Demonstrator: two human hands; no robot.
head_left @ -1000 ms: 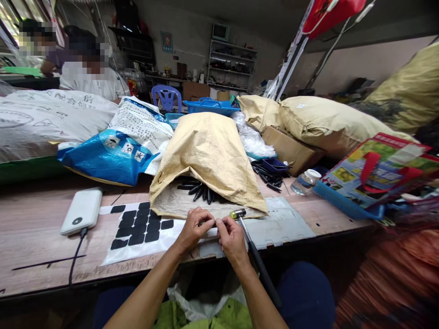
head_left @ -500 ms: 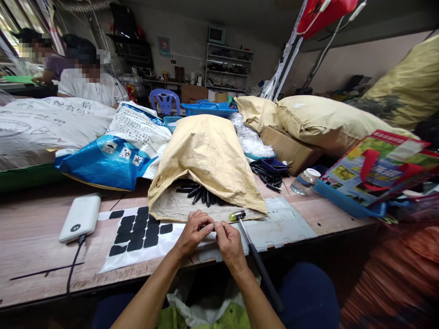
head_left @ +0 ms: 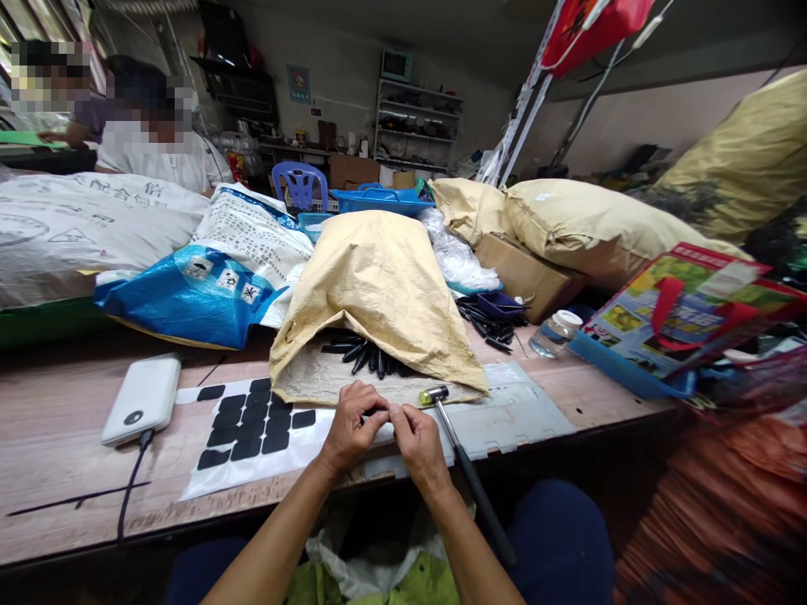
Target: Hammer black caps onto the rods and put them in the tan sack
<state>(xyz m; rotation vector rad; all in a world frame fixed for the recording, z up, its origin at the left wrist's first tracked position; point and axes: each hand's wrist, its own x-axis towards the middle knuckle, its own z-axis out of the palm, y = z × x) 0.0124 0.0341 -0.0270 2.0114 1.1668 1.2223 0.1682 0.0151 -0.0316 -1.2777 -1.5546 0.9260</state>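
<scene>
At the table's front edge my left hand [head_left: 354, 426] and my right hand [head_left: 417, 445] meet fingertip to fingertip. Both are closed in a pinch; a small dark bit shows by the left fingers, but its kind is hidden. Just behind them lies a yellow woven sack [head_left: 378, 277], its mouth toward me, with several black pen-like pieces [head_left: 371, 357] in the opening. To the right a hammer [head_left: 470, 475] with a yellow-tipped head rests across the table edge, handle down toward my lap. Left of my hands is a white sheet with black rounded-square stickers [head_left: 255, 420].
A white power bank [head_left: 142, 399] with a cable lies at the left. A blue-white sack [head_left: 208, 277], a lidded jar [head_left: 555, 334], a blue tray [head_left: 630, 365] with a printed bag and more black pieces [head_left: 488, 323] surround the spot. Two people sit at the back left.
My hands keep their fingertips together with only a slight shift. Less of the dark bit shows between the fingers. The whole view has moved a little.
</scene>
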